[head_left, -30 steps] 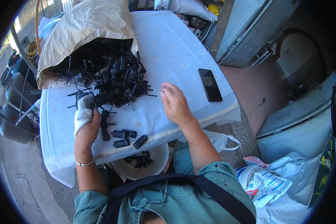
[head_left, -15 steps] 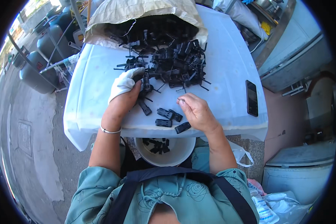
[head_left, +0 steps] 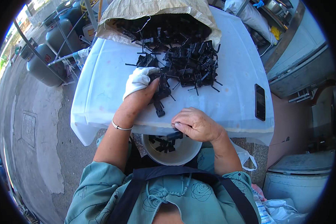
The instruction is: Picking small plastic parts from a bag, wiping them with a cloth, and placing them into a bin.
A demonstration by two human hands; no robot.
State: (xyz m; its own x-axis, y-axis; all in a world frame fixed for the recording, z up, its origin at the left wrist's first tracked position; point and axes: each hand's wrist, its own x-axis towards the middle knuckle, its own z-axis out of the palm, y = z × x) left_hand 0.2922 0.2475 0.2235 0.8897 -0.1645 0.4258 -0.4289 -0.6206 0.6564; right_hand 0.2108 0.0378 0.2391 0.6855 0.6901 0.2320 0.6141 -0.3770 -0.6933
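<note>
The person's left hand (head_left: 142,89), partly wrapped in white cloth (head_left: 137,83), grips a black part (head_left: 162,89) over the counter (head_left: 237,87), just beside the heap (head_left: 190,63) spilling from the sack (head_left: 156,12). Near the counter's front edge, the right hand (head_left: 199,125) has thumb and fingers pinched on a thin dark sliver (head_left: 176,123). Blurred pieces (head_left: 174,135) show just below it, over the bin (head_left: 186,151); whether they touch the hand, I can't tell. More pieces lie inside the bin. The phone (head_left: 260,102) sits well apart at right.
</note>
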